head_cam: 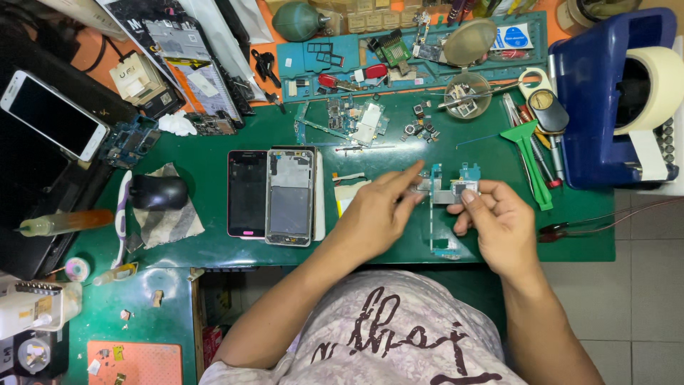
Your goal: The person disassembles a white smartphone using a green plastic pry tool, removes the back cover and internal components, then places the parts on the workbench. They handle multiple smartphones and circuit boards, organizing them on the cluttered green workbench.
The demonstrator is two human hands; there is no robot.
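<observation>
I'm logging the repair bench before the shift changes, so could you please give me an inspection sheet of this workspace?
Surface: green mat, crowded, scuffed along the front edge.
Job's things: teal circuit board, upright on the mat, pinched by both hands.
Clutter: opened phone frame beside a dark screen panel; green pry tool; small metal dish of parts; tape roll on a blue dispenser.
Grippers: left hand and right hand both on the board.
Cables: thin red leads at the right edge.
Surroundings: tiled floor; white phone at left.
</observation>
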